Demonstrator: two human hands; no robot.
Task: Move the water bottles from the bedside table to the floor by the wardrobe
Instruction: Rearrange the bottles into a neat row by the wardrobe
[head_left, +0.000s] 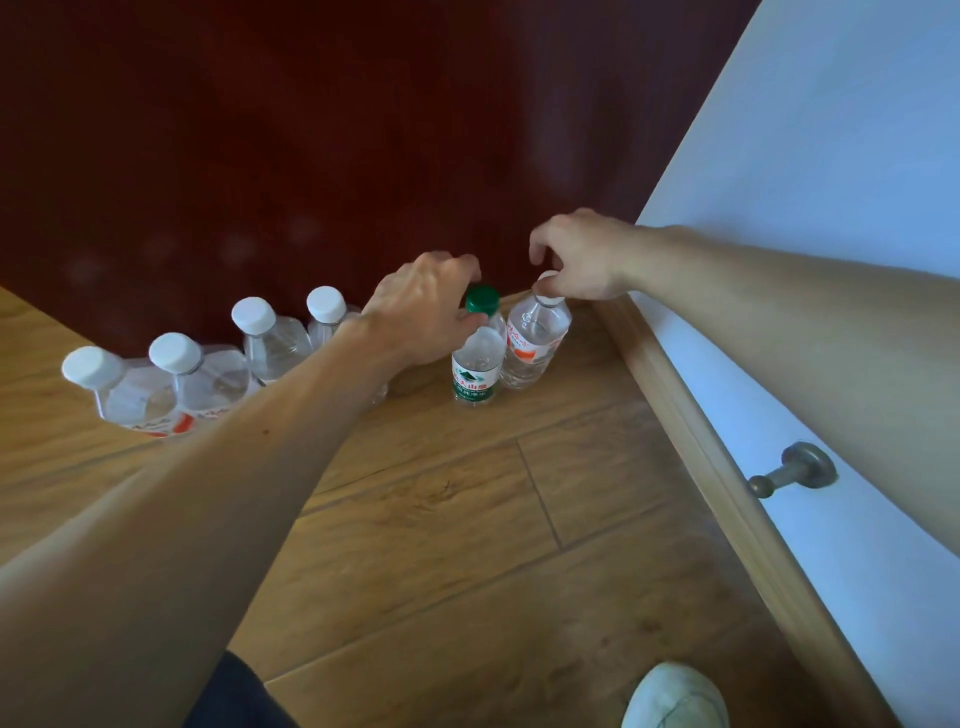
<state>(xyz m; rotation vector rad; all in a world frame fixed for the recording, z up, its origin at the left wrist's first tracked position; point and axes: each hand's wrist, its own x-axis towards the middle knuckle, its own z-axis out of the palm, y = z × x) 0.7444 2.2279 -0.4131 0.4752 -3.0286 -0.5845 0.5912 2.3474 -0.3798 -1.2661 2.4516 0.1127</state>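
Several clear water bottles stand on the wooden floor (467, 519) against the dark red wardrobe (311, 130). My left hand (421, 306) wraps around the neck of a green-capped bottle (474, 364) with a green label. My right hand (576, 260) pinches the white cap of an orange-labelled bottle (535, 343) just to the right of it. Both bottles stand upright on the floor and almost touch. To the left, a row of white-capped bottles (208, 374) lines the wardrobe's base; my left forearm hides part of the nearest one (327, 312).
A white wall (831, 208) with a wooden skirting board (691, 415) runs along the right. A metal door stopper (795, 470) sticks out of the wall low down. My white shoe (675, 696) is at the bottom right.
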